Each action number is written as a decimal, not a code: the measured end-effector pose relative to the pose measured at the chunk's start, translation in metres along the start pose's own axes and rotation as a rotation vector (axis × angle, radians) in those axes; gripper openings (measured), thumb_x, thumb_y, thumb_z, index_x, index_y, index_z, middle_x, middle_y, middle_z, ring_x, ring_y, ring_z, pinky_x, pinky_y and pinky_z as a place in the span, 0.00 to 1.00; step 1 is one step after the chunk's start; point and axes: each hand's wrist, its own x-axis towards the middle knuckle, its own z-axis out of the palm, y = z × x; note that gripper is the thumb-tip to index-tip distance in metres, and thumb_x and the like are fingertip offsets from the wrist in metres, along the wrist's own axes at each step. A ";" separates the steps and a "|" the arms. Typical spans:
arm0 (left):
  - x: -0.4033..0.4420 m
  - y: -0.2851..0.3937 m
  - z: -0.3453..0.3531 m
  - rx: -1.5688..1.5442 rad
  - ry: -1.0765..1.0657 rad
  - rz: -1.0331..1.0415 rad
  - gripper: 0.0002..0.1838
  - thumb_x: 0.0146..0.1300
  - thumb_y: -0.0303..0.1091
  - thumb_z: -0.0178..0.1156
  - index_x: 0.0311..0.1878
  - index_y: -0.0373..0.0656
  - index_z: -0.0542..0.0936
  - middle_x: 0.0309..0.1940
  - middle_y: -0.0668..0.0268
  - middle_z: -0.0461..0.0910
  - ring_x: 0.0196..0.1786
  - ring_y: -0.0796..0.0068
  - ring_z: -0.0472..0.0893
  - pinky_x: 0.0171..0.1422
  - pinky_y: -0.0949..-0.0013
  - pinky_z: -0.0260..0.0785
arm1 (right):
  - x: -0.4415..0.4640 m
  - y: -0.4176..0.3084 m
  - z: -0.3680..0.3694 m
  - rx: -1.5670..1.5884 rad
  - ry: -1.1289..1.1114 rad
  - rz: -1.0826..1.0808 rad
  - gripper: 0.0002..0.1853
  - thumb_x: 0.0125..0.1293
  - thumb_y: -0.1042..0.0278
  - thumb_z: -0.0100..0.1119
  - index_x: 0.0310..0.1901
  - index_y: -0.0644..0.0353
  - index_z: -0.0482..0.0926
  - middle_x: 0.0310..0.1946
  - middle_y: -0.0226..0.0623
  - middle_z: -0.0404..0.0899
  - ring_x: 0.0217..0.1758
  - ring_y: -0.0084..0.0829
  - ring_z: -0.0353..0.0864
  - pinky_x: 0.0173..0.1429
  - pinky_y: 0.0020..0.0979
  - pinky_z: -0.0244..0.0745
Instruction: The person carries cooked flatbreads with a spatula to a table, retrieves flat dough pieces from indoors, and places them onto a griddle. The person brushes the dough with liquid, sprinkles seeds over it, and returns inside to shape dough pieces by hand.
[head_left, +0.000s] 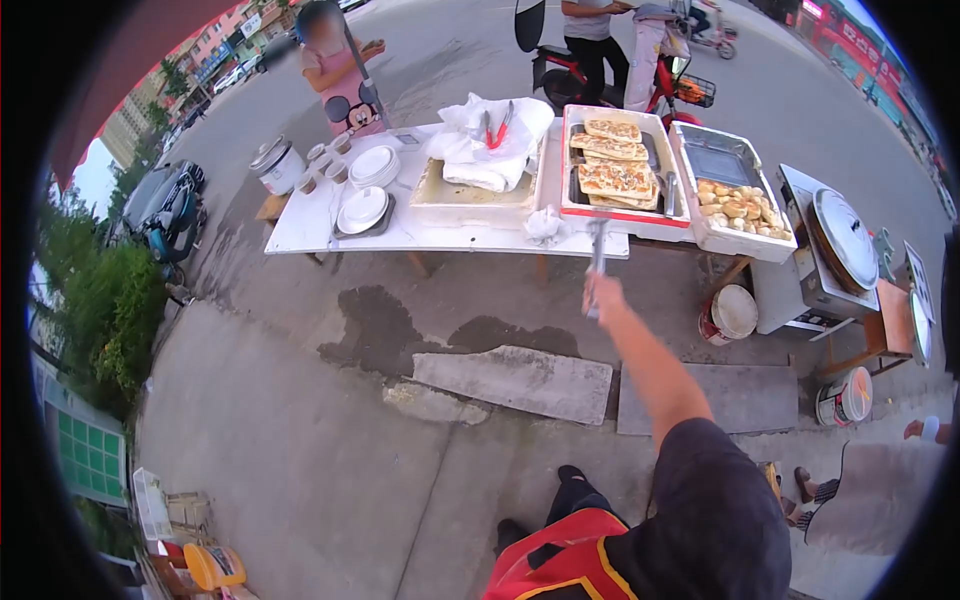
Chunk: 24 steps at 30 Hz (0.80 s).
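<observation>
My right hand (602,294) is closed around a long silver metal utensil (598,245), held upright at the front edge of the table; whether it is tongs or a blade I cannot tell. Just beyond its tip stands a white foam box with a red rim (680,205), holding browned flatbreads (612,180) stacked on a dark tray. To the left, red-handled tongs (500,128) lie on white cloth and plastic (490,165) over another foam box (428,212). A crumpled white plastic bag (545,226) lies near the utensil. My left hand is out of view.
Small round buns (740,208) fill part of a foam box at right, near a large lidded pan (846,240). Plates (373,165), cups and a rice cooker (277,165) stand left. Buckets (734,312) and stone slabs (515,380) lie below. People stand beyond the table; another person is at lower right.
</observation>
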 end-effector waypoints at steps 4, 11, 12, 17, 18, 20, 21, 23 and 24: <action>-0.019 -0.012 0.014 -0.178 0.039 -0.018 0.24 0.66 0.43 0.50 0.58 0.33 0.69 0.52 0.51 0.72 0.57 0.59 0.70 0.60 0.63 0.61 | -0.092 0.190 0.003 -0.966 -0.165 -0.092 0.23 0.59 0.46 0.55 0.35 0.64 0.75 0.31 0.49 0.78 0.35 0.45 0.80 0.37 0.42 0.73; -0.067 -0.137 0.010 -0.552 0.187 -0.070 0.22 0.66 0.42 0.51 0.55 0.34 0.72 0.45 0.54 0.77 0.50 0.62 0.76 0.54 0.65 0.67 | -0.395 0.309 0.065 -1.343 -1.307 0.044 0.27 0.57 0.43 0.57 0.37 0.65 0.76 0.29 0.48 0.78 0.33 0.40 0.79 0.39 0.39 0.72; -0.074 -0.168 0.010 -0.616 0.214 -0.084 0.21 0.66 0.42 0.52 0.54 0.34 0.72 0.44 0.55 0.78 0.49 0.63 0.77 0.53 0.65 0.67 | -0.409 0.330 0.069 -1.383 -1.405 0.026 0.26 0.56 0.43 0.57 0.38 0.64 0.76 0.29 0.47 0.78 0.34 0.39 0.79 0.39 0.39 0.72; -0.110 -0.316 0.039 -0.386 0.548 -0.162 0.22 0.63 0.45 0.53 0.52 0.37 0.75 0.42 0.52 0.80 0.47 0.56 0.79 0.52 0.61 0.70 | -0.442 0.351 0.124 -1.584 -1.392 -0.054 0.24 0.55 0.46 0.60 0.35 0.64 0.78 0.23 0.41 0.77 0.26 0.33 0.77 0.31 0.39 0.70; -0.119 -0.337 0.047 -0.438 0.609 -0.261 0.22 0.63 0.46 0.53 0.52 0.37 0.75 0.43 0.51 0.79 0.48 0.53 0.78 0.52 0.59 0.69 | -0.424 0.371 0.121 -1.676 -1.318 -0.167 0.23 0.55 0.46 0.60 0.34 0.64 0.78 0.22 0.40 0.77 0.26 0.34 0.77 0.30 0.39 0.70; -0.142 -0.369 0.046 -0.555 0.671 -0.377 0.22 0.64 0.46 0.51 0.51 0.38 0.75 0.45 0.49 0.78 0.50 0.50 0.77 0.53 0.57 0.69 | -0.394 0.388 0.118 -1.745 -1.194 -0.272 0.27 0.56 0.46 0.58 0.36 0.69 0.78 0.29 0.49 0.79 0.33 0.42 0.79 0.36 0.41 0.71; -0.152 -0.379 0.040 -0.617 0.679 -0.386 0.22 0.64 0.47 0.50 0.51 0.38 0.75 0.46 0.49 0.78 0.51 0.50 0.76 0.54 0.56 0.68 | -0.365 0.402 0.114 -1.848 -1.093 -0.377 0.30 0.53 0.46 0.59 0.41 0.72 0.77 0.39 0.60 0.78 0.46 0.50 0.78 0.48 0.44 0.70; -0.166 -0.397 0.014 -0.625 0.638 -0.414 0.22 0.65 0.47 0.49 0.52 0.38 0.75 0.49 0.49 0.76 0.53 0.51 0.75 0.56 0.57 0.67 | -0.356 0.388 0.144 -2.424 -1.655 -0.776 0.23 0.64 0.53 0.42 0.46 0.65 0.76 0.46 0.58 0.76 0.51 0.53 0.75 0.53 0.45 0.70; -0.169 -0.412 -0.004 -0.610 0.610 -0.414 0.22 0.65 0.47 0.49 0.52 0.38 0.75 0.50 0.49 0.76 0.54 0.52 0.74 0.56 0.57 0.67 | -0.268 0.421 0.145 -2.306 -2.085 -0.952 0.17 0.56 0.65 0.51 0.45 0.64 0.72 0.43 0.54 0.76 0.45 0.53 0.77 0.48 0.50 0.71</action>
